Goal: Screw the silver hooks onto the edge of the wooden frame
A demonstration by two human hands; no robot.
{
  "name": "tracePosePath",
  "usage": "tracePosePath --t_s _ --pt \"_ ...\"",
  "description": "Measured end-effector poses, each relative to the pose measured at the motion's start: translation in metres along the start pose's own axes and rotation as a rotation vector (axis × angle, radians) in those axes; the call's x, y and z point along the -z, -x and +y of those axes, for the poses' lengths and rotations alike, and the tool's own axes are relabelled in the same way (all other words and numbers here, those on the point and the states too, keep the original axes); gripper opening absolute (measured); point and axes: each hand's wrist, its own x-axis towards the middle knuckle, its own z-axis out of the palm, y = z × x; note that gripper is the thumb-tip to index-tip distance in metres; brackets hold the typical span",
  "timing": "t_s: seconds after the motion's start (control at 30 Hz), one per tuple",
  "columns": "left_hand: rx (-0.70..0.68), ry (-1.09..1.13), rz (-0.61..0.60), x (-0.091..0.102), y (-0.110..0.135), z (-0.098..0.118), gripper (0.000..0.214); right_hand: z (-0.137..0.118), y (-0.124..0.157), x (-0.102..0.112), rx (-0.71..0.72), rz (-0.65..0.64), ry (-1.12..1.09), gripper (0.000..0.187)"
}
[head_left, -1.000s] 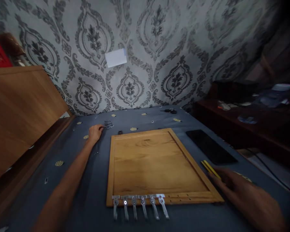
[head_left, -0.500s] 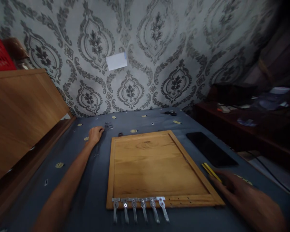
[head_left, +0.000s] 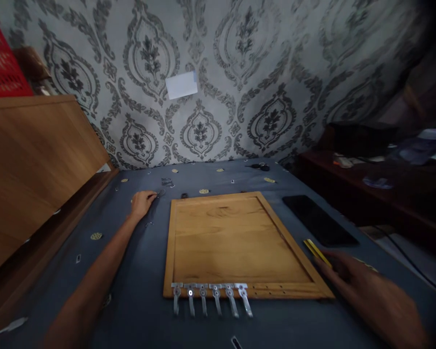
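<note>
My left hand [head_left: 142,203] pinches a small, thin metal piece [head_left: 161,194] above the patterned cloth; its exact kind is too small to tell. Just beyond lies a similar looped metal piece [head_left: 166,182]. My right hand [head_left: 372,293], blurred, is closed around a yellow, bar-like tool [head_left: 318,253] whose far end sticks out past the fingers. Between the hands a framed wooden panel [head_left: 232,242] lies flat. Several silver metal brackets [head_left: 215,293] stand in a row along its near edge, their arms overhanging toward me. Holes [head_left: 269,289] show in the frame to their right.
A black phone-like slab [head_left: 319,220] lies right of the panel. Keys or a similar dark item [head_left: 258,166] lie at the back. A wooden cabinet [head_left: 39,169] bounds the left, with a red basket [head_left: 3,63] on top. A dark red, cluttered table [head_left: 334,186] stands right.
My left hand has drawn slightly back toward me from the looped metal piece, with a thin metal piece now in its fingertips. My right hand still holds the yellow tool. The view has shifted slightly.
</note>
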Motion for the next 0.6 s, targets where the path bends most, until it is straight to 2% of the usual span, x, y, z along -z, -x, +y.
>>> tracePosePath --t_s 0.2,0.43,0.57,0.6 --pt "-0.029 -0.009 0.011 0.0 0.008 0.003 0.032 -0.007 0.002 0.002 -0.03 -0.014 0.043 0.079" --pt "-0.027 -0.092 -0.016 0.008 0.018 0.009 0.033 -0.004 0.003 0.001 0.056 0.059 0.016 0.058" --pt "-0.026 -0.131 -0.029 0.014 0.023 0.016 0.034 -0.001 0.004 -0.001 0.127 0.091 0.039 0.058" --pt "-0.028 -0.136 -0.03 0.016 0.024 0.018 0.034 0.002 0.003 -0.003 0.154 0.134 0.06 0.057"
